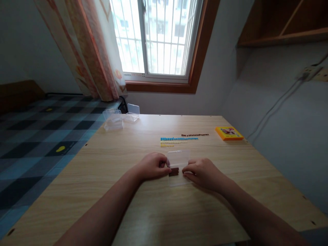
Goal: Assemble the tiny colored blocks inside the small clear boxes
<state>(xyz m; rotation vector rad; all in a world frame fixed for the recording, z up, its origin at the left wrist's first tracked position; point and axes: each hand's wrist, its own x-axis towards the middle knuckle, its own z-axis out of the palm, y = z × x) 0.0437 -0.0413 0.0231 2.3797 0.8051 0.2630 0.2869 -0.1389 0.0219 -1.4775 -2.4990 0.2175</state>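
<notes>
A clear plastic box (178, 182) with its lid (177, 157) raised lies on the table in front of me. Brown building-block pieces (174, 172) sit packed together in its left part. My left hand (153, 165) grips the box's left side, its thumb beside the brown pieces. Over the box's right side, my right hand (205, 173) pinches what looks like a small brown piece (182, 173), mostly hidden by the fingertips. Beyond the box run rows of tiny pieces: yellow pieces (167, 146), blue pieces (179, 139) and dark brown pieces (195, 135), with a pale row between.
Clear plastic boxes (113, 123) with raised lids stand at the wooden table's (107, 171) far left corner. An orange-yellow box (229, 133) lies near the right edge. A bed (51, 126) adjoins on the left; a wall with a cable (274, 104) rises on the right.
</notes>
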